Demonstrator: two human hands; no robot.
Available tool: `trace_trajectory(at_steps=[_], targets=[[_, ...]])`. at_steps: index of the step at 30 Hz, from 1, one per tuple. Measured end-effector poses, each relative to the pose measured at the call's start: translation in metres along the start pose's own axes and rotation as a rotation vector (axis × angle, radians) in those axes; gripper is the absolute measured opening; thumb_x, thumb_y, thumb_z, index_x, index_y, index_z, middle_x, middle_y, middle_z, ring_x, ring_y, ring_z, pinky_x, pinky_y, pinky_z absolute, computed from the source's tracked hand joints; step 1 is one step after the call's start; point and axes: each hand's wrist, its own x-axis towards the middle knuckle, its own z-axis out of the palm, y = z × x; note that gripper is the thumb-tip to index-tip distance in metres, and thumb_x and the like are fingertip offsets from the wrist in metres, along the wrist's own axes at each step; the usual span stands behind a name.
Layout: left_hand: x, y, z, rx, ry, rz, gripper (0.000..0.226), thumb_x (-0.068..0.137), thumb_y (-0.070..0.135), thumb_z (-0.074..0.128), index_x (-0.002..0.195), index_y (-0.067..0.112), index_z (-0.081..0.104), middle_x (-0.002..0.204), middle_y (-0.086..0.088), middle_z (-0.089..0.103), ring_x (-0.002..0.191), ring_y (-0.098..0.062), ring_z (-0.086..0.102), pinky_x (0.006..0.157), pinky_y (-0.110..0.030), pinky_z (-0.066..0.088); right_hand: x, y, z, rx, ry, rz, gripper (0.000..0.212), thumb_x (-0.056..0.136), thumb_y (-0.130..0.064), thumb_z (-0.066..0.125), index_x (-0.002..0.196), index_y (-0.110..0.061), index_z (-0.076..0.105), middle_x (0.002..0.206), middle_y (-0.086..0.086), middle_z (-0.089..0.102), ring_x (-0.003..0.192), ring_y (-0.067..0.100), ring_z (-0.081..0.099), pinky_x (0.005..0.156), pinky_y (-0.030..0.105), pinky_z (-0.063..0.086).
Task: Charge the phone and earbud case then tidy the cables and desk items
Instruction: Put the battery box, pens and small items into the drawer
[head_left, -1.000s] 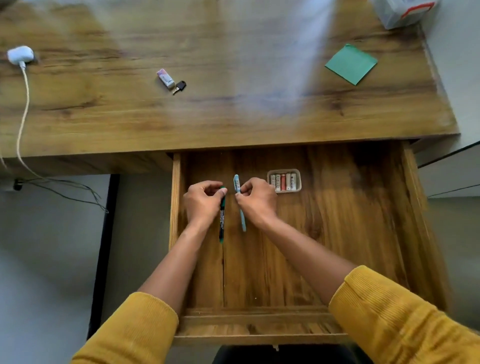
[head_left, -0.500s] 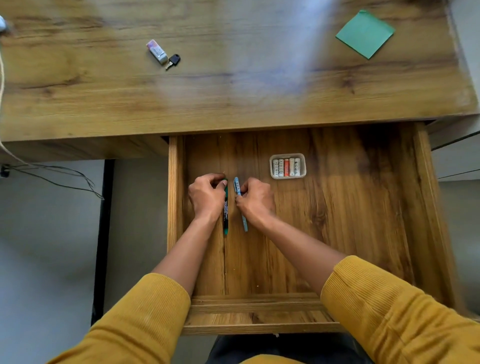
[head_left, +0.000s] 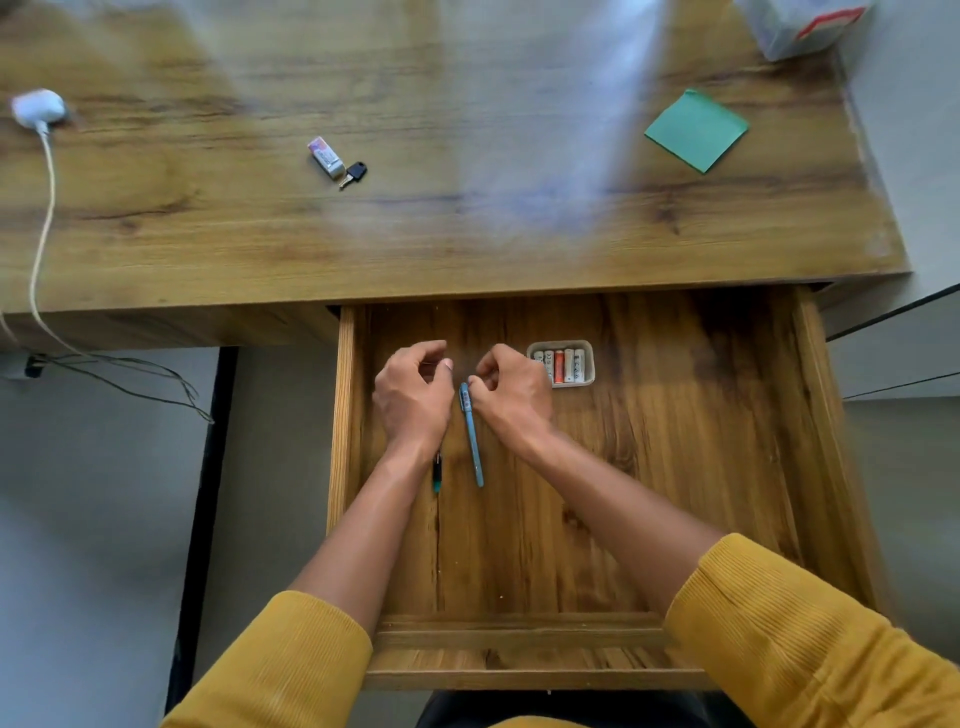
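Both hands (head_left: 413, 397) (head_left: 511, 397) hang loosely curled, empty, over the wooden drawer (head_left: 675, 467) under the desk (head_left: 467, 234).

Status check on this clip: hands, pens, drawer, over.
Left hand and right hand loosely curled, hold nothing. Blue pen and dark pen lie side by side in the open drawer. Battery tray beside the right hand, no obstruction.
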Motion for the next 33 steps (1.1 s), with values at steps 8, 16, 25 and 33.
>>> trace_trajectory(at_steps=[8, 16, 25, 33], targets=[[0.038, 0.032, -0.039, -0.112, 0.138, 0.062, 0.022, 0.103, 0.02, 0.065, 0.12, 0.021, 0.079, 0.117, 0.003, 0.079, 0.108, -0.012, 0.072, 0.1, -0.04, 0.059, 0.048, -0.07, -0.035, -0.015, -0.014, -0.277, 0.014, 0.098, -0.018, 0.068, 0.11, -0.01, 0.072, 0.097, 0.005, 0.073, 0.087, 0.017, 0.069, 0.076, 0.032, 0.061], [0.127, 0.041, -0.076, 0.039, 0.163, 0.159, 0.027, 0.105, 0.028, 0.061, 0.127, 0.021, 0.075, 0.126, 0.001, 0.076, 0.108, -0.01, 0.072, 0.098, -0.032, 0.059, 0.125, -0.145, -0.049, -0.182, 0.027, -0.437, 0.025, 0.097, -0.018, 0.065, 0.12, -0.011, 0.072, 0.105, 0.005, 0.075, 0.099, 0.021, 0.069, 0.089, 0.036, 0.056], [0.227, 0.033, -0.097, 0.247, 0.127, 0.118, 0.045, 0.096, 0.027, 0.066, 0.141, 0.024, 0.067, 0.143, -0.007, 0.062, 0.123, -0.025, 0.064, 0.111, -0.032, 0.044, 0.199, -0.174, -0.006, -0.294, -0.004, -0.491, 0.027, 0.097, -0.02, 0.061, 0.123, -0.017, 0.07, 0.119, 0.006, 0.065, 0.109, 0.023, 0.061, 0.086, 0.027, 0.041], [0.28, 0.02, -0.099, 0.336, 0.025, 0.12, 0.062, 0.092, 0.043, 0.071, 0.149, 0.021, 0.059, 0.152, -0.01, 0.057, 0.142, -0.029, 0.051, 0.117, -0.032, 0.037, 0.244, -0.182, 0.013, -0.382, -0.061, -0.534, 0.033, 0.099, -0.027, 0.066, 0.131, -0.021, 0.069, 0.131, 0.006, 0.061, 0.124, 0.023, 0.056, 0.098, 0.026, 0.04]])
